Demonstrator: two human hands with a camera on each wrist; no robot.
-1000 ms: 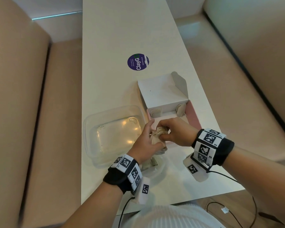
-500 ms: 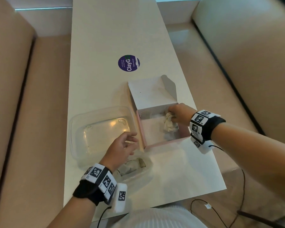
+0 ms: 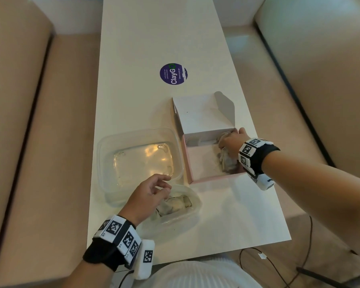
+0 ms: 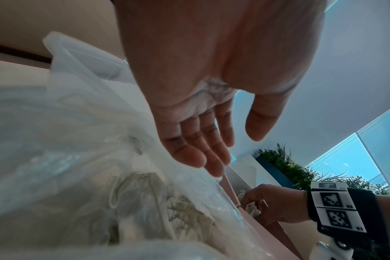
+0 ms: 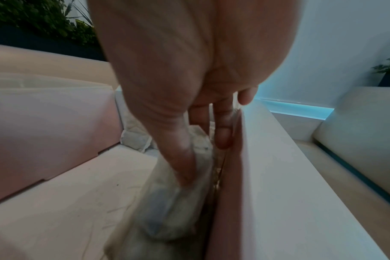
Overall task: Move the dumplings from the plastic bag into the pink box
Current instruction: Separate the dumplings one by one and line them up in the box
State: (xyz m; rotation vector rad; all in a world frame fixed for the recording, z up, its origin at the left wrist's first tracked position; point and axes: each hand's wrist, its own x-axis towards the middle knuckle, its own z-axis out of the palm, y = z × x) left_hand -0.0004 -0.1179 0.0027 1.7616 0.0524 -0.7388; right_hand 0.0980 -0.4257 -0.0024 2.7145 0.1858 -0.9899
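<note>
**Dumpling going down in the pink box**

I see my right hand point(image 3: 231, 142) gripping a dumpling point(image 5: 167, 207) against the pink box's point(image 3: 186, 161) right wall; more dumplings, blurred, fill the plastic bag point(image 3: 193, 206). My left hand point(image 3: 148, 196) hangs slack above it, beside the clear container point(image 3: 104, 154) on the tabletop point(image 3: 137, 48). Since half a second ago, my right hand sank deeper.

Café booth point(image 3: 29, 142), stickered table point(image 3: 146, 38), planters point(image 4: 285, 168)

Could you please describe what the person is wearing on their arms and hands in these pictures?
Both hands are bare, with no sleeves on the forearms. Each wrist carries a black band ringed with white blocks printed with black square code markers. A thin dark cable trails below the left band.
</note>
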